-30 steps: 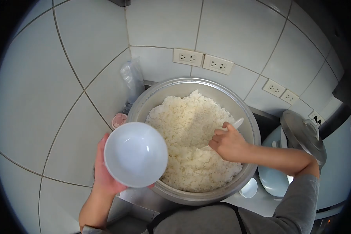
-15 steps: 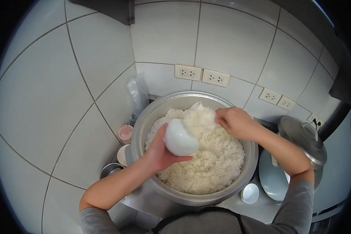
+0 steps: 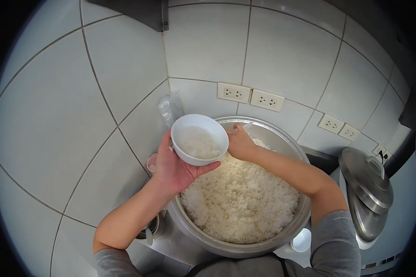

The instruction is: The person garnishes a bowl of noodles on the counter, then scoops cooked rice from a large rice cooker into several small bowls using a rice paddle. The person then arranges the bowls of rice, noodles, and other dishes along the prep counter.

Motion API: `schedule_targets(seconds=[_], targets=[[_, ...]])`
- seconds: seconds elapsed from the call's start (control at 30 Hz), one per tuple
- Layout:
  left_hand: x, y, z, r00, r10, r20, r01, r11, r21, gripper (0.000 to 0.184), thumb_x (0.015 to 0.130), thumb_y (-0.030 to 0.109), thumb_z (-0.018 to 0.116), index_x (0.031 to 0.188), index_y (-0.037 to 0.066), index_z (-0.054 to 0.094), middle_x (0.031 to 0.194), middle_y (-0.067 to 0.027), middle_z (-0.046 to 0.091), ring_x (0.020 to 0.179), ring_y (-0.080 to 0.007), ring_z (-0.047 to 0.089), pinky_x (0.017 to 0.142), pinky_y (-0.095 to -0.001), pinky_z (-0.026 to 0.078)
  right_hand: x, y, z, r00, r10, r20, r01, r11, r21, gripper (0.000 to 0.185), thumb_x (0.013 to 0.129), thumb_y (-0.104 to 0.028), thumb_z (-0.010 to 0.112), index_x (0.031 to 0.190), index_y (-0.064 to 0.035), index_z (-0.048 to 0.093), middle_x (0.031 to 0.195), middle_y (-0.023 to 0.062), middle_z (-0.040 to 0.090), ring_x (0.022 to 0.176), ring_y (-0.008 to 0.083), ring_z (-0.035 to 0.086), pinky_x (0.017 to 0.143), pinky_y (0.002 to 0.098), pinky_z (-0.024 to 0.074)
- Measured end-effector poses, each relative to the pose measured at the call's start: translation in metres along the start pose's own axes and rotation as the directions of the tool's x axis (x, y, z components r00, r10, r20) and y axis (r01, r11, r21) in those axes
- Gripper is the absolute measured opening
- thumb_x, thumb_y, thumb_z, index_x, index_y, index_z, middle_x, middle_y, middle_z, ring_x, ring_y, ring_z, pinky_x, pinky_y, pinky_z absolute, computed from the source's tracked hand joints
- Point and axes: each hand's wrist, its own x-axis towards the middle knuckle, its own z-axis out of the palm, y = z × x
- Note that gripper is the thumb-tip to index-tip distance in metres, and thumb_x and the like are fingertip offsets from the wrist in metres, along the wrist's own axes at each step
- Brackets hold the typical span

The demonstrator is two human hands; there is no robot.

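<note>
My left hand (image 3: 173,164) holds a white bowl (image 3: 182,123) from below, thumb and fingers around its side, tilted so its inside faces me. Cooked rice (image 3: 198,143) lies in the bowl. My right hand (image 3: 241,144) is closed beside the bowl's right rim, over the far part of the pot. A pale end (image 3: 248,125) sticks out above this fist, likely the handle of a rice paddle; the rest is hidden. Beneath both hands, the large metal pot (image 3: 305,210) is filled with loose white rice (image 3: 242,201).
A second white bowl (image 3: 301,241) stands right of the pot. Metal lids (image 3: 363,177) lean farther right. Left are a metal container (image 3: 156,226) with a utensil, a pink cup (image 3: 151,162) and a plastic bag (image 3: 170,108). Wall sockets (image 3: 268,100) line the tiles behind.
My left hand has raised the bowl up and turned it from showing its outside to showing rice inside. My right hand has moved left, off the rice mound to the bowl's rim.
</note>
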Motion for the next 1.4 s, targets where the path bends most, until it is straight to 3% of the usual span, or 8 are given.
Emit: schedule_targets(seconds=[0.13,0.53,0.73,0.83,0.97,1.17,1.27,1.4], targets=[[-0.013,0.013,-0.006,0.999,-0.007,0.046,0.008,1.000,-0.022,0.063,0.090,0.053,0.025,0.134,0.008,0.032,0.130,-0.0185,0.043,0.114,-0.0401,0.048,0.086,-0.0568,0.047,-0.002,-0.006,0.003,0.988,-0.151,0.032,0.148,0.985,0.090,0.013,0.075,-0.006,0.054,0.083,-0.0117,0.062,0.076,0.0007,0.059,0.090,0.0163,0.053,0.094,0.0419,0.0281],[-0.011,-0.007,-0.007,0.991,-0.121,-0.052,0.126,0.988,0.093,0.061,0.088,0.053,0.027,0.132,0.011,0.036,0.129,-0.0154,0.045,0.113,-0.0381,0.050,0.084,-0.0579,0.048,-0.060,-0.029,-0.027,0.981,-0.171,0.096,0.143,0.958,0.247,0.007,0.076,-0.007,0.054,0.076,-0.0109,0.060,0.069,0.0012,0.055,0.084,0.0166,0.053,0.090,0.0432,0.0297],[-0.016,-0.012,-0.007,0.975,-0.216,-0.055,0.222,0.961,0.162,0.059,0.086,0.052,0.031,0.129,0.012,0.040,0.127,-0.0102,0.047,0.111,-0.0309,0.052,0.083,-0.0538,0.048,-0.090,-0.029,-0.046,0.936,-0.038,0.351,-0.114,0.908,0.402,0.006,0.079,-0.015,0.059,0.076,-0.0102,0.061,0.067,0.0028,0.059,0.078,0.0197,0.056,0.087,0.0433,0.0285],[-0.018,-0.015,-0.008,0.975,-0.196,-0.107,0.214,0.956,0.200,0.062,0.086,0.055,0.032,0.130,0.012,0.039,0.126,-0.0095,0.048,0.111,-0.0305,0.053,0.085,-0.0543,0.046,-0.103,-0.020,-0.055,0.782,0.056,0.621,-0.453,0.735,0.504,0.010,0.078,-0.015,0.060,0.077,-0.0058,0.059,0.069,0.0076,0.060,0.073,0.0246,0.057,0.080,0.0409,0.0349],[-0.020,-0.020,-0.001,0.967,-0.176,-0.186,0.214,0.953,0.215,0.061,0.087,0.059,0.032,0.129,0.015,0.040,0.126,-0.0085,0.048,0.110,-0.0307,0.053,0.085,-0.0542,0.047,-0.110,0.015,-0.054,0.833,0.152,0.532,-0.529,0.502,0.684,0.018,0.079,-0.016,0.058,0.076,0.0019,0.056,0.071,0.0157,0.059,0.065,0.0297,0.054,0.060,0.0362,0.0426],[-0.002,-0.050,-0.003,0.962,-0.138,-0.235,0.176,0.973,0.150,0.058,0.090,0.058,0.027,0.129,0.016,0.038,0.130,-0.0085,0.043,0.115,-0.0297,0.048,0.086,-0.0536,0.047,-0.064,-0.005,-0.139,0.840,0.418,0.346,-0.539,0.710,0.453,0.016,0.081,-0.007,0.053,0.094,0.0000,0.059,0.077,0.0172,0.059,0.076,0.0319,0.059,0.069,0.0416,0.0451],[0.016,-0.060,-0.008,0.973,-0.125,-0.195,0.143,0.987,0.079,0.054,0.091,0.054,0.025,0.129,0.017,0.037,0.130,-0.0079,0.041,0.118,-0.0284,0.044,0.088,-0.0528,0.046,-0.065,-0.038,-0.128,0.950,0.296,0.103,-0.311,0.854,0.416,0.029,0.080,0.000,0.048,0.108,-0.0016,0.056,0.085,0.0169,0.060,0.084,0.0330,0.059,0.074,0.0429,0.0456],[0.022,-0.061,-0.010,0.966,-0.119,-0.228,0.124,0.992,0.010,0.051,0.091,0.049,0.025,0.129,0.017,0.038,0.129,-0.0080,0.043,0.117,-0.0291,0.045,0.087,-0.0529,0.046,-0.065,-0.058,-0.132,0.960,0.232,0.158,-0.280,0.816,0.506,0.036,0.079,0.005,0.046,0.113,-0.0029,0.057,0.090,0.0155,0.060,0.086,0.0322,0.059,0.075,0.0382,0.0466]])
